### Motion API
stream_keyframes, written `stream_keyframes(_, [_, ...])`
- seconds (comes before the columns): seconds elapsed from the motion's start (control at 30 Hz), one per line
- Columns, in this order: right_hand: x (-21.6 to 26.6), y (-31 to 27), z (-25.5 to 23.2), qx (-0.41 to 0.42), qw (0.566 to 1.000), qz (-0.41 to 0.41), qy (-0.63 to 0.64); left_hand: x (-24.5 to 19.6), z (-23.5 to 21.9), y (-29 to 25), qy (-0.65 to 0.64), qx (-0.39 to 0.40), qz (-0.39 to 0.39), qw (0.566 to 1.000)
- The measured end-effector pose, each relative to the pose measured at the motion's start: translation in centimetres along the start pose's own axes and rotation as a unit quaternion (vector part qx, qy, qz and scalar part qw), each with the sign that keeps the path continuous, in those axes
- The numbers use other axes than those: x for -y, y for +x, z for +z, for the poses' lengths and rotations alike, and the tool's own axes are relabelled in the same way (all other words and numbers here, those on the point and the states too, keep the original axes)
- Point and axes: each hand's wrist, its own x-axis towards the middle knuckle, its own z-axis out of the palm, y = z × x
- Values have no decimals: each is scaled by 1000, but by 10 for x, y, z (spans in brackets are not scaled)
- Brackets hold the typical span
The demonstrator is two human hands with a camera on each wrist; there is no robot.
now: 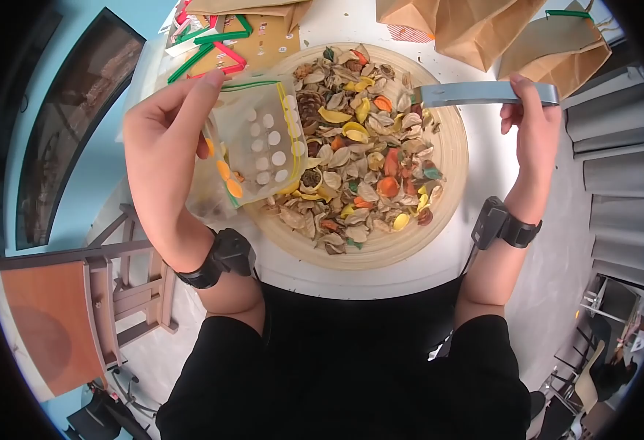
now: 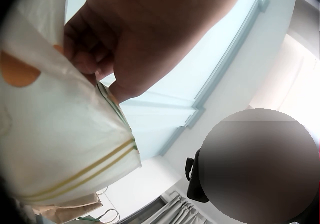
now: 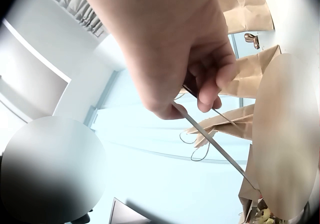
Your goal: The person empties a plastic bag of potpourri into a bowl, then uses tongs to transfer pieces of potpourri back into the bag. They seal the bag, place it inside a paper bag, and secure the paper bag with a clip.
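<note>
The left hand (image 1: 162, 147) pinches the top edge of a clear zip bag (image 1: 252, 147) with white dots and orange shapes; in the left wrist view the hand (image 2: 135, 39) grips the bag's edge (image 2: 75, 129). Metal tongs (image 1: 469, 93) are held by the right hand (image 1: 533, 132), their tips over the right rim of a round wooden plate (image 1: 450, 176). Dried petals (image 1: 351, 147), orange and yellow pieces and a pine cone (image 1: 309, 108) fill the plate. The right wrist view shows the hand (image 3: 175, 59) around the tongs (image 3: 215, 143). Whether the tips hold anything, I cannot tell.
Brown paper bags (image 1: 461, 29) stand at the back of the white table (image 1: 322, 282). Green and pink clips (image 1: 223, 44) lie at the back left. A wooden chair (image 1: 142, 282) stands left of the table, and grey curtains (image 1: 619, 176) hang at the right.
</note>
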Motion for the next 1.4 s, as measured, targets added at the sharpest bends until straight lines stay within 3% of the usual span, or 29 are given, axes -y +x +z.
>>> stream_keyframes(0.17, [-3, -8, 15, 103, 993, 65, 1, -1, -1, -1, 5, -6, 4, 1000])
stream_keyframes(0.3, [-2, -20, 34, 199, 977, 71, 36, -2, -1, -3, 2, -10, 9, 1000])
stream_keyframes(0.6, [0, -21, 34, 177, 980, 63, 60, -3, -3, -3, -16, -1, -1, 1000])
stream_keyframes(0.73, [14, -34, 41, 158, 966, 16, 203, -3, -3, -3, -30, -1, -2, 1000])
stream_keyframes(0.83, [31, -68, 74, 174, 959, -13, 223, -4, -4, -3, -24, 10, -7, 1000])
stream_keyframes(0.9, [40, -84, 81, 247, 955, -111, 125, -3, -3, -3, -31, 6, 2, 1000])
stream_keyframes(0.93, [36, -82, 76, 250, 955, -120, 108, -3, -4, -3, -35, 3, 6, 999])
stream_keyframes(1.03, [17, -55, 54, 127, 970, -83, 191, -2, -8, -1, -19, 15, -1, 1000])
stream_keyframes(1.1, [10, -31, 34, 46, 982, -79, 163, -1, -8, -2, -23, 15, -4, 1000])
stream_keyframes(1.17, [9, -16, 22, -1, 998, -33, 54, -2, -6, -2, -27, 13, -6, 1000])
stream_keyframes(1.2, [8, -13, 18, 10, 1000, -11, 0, -3, -5, -2, -29, 12, -6, 999])
stream_keyframes(1.4, [-9, -5, 17, 141, 986, 85, 10, -3, -4, -2, -18, 15, -10, 1000])
